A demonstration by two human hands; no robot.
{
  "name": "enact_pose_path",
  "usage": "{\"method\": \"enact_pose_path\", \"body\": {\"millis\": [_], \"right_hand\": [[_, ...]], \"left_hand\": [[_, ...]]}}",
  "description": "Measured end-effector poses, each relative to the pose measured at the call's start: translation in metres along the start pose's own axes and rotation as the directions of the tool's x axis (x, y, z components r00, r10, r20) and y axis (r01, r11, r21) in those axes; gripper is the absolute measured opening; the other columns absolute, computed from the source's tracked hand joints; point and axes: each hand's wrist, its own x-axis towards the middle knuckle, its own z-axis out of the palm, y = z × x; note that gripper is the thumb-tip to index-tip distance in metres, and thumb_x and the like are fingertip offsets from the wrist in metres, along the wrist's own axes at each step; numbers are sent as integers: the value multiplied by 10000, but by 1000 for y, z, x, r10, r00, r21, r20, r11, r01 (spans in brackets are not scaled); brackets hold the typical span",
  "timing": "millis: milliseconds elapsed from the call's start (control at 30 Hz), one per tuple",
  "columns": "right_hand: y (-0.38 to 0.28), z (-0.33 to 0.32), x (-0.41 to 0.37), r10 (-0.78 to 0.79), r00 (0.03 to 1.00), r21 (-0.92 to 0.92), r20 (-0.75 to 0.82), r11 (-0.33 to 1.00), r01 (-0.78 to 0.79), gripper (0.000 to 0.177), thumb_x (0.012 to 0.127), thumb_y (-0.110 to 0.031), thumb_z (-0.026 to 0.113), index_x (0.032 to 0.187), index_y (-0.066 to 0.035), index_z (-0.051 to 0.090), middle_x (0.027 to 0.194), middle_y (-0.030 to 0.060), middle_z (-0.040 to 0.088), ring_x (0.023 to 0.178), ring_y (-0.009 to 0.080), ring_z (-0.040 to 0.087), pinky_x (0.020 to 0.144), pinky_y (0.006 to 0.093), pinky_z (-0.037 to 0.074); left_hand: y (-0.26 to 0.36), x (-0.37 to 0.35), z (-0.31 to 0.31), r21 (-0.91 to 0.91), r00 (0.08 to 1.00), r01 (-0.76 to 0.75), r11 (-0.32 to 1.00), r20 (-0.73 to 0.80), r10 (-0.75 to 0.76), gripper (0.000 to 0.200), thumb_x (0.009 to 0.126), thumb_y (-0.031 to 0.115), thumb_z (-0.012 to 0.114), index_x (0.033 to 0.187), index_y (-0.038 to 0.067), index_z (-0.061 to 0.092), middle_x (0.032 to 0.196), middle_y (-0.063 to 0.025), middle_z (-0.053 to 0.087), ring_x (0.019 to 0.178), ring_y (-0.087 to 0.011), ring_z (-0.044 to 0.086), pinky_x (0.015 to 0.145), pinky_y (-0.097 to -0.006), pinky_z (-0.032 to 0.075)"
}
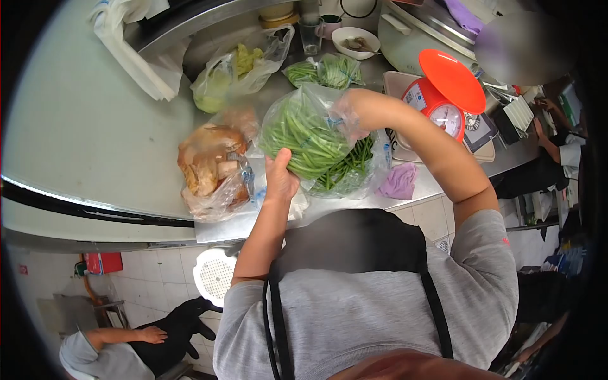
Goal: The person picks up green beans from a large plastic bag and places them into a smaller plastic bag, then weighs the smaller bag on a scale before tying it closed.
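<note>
A clear plastic bag of green beans [304, 133] is held up over the steel counter. My left hand [280, 177] grips its lower left side, with the thumb pressed on the plastic. At the bag's upper right, my right hand [354, 117] is closed on the gathered plastic, its fingers partly hidden. Beneath and to the right lies another open bag of darker green beans [356, 166]. To the left sits a bag of brown food pieces [212, 161]. Two small bags of cut greens [335, 71] lie behind the held bag.
A red scale [443, 114] stands to the right, near a purple cloth [399, 182]. Behind are a white bowl [356, 43], a glass [311, 35] and a bag of leafy greens [218, 79]. One person [114, 354] sits lower left; others are at right.
</note>
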Motion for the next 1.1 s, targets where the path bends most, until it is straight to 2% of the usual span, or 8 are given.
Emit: {"method": "enact_pose_path", "body": {"millis": [67,167,267,567,667,933,1067,1100], "right_hand": [[-9,4,7,73,997,-82,-20,994,-74,290,642,-78,559,913,25,533,701,135,579,595,172,567,515,292,441],[10,26,25,-97,941,27,-323,993,112,299,671,-141,592,913,23,531,727,139,583,644,192,559,597,307,438],[5,42,35,93,917,387,-387,919,71,311,695,-206,604,909,8,535,746,148,579,683,204,554,640,313,423],[-8,25,42,177,897,193,-405,976,-105,210,780,-202,544,889,-24,520,677,66,547,605,151,522,599,269,418],[-16,11,33,223,906,679,-361,728,92,181,809,-178,500,934,-46,503,684,11,543,592,103,508,572,241,407],[-22,-38,-24,300,593,623,-747,628,467,156,806,-53,441,959,-25,438,743,32,530,697,129,558,679,258,449],[2,7,-10,194,810,641,-553,720,266,152,802,-44,447,953,-30,451,749,36,530,688,127,557,656,253,442],[-2,18,-5,255,866,595,-430,801,59,221,788,-71,486,998,-15,449,802,57,538,758,148,555,683,270,440]], "left_hand": [[0,-2,3,41,1000,-11,999,-13,11,513,723,75,576,1164,87,315,1105,-66,443,1013,-202,458,865,-363,406],[-3,-2,0,133,998,-55,990,-11,57,529,719,96,585,1172,82,314,1115,-64,439,1013,-203,458,872,-362,398],[-2,-1,-5,181,997,-71,981,-26,77,529,720,98,580,1176,80,312,1118,-64,438,1018,-205,454,875,-362,394],[7,0,-21,89,986,-74,993,-145,87,483,721,34,548,1150,94,336,1090,-53,450,996,-188,461,862,-340,397],[9,2,-31,39,989,-72,997,-127,76,523,711,57,572,1170,101,326,1101,-49,446,1006,-195,458,869,-344,395],[18,0,-60,-167,993,-44,985,-116,24,513,728,209,595,1170,57,383,1129,-71,467,1030,-229,457,895,-380,379],[32,-2,-50,-188,996,-63,980,-81,48,520,740,280,586,1164,49,394,1143,-84,463,1041,-239,455,894,-385,382],[35,-2,-46,-182,996,-57,982,-73,44,521,740,282,586,1164,48,394,1141,-83,464,1040,-239,455,892,-384,384]]}}
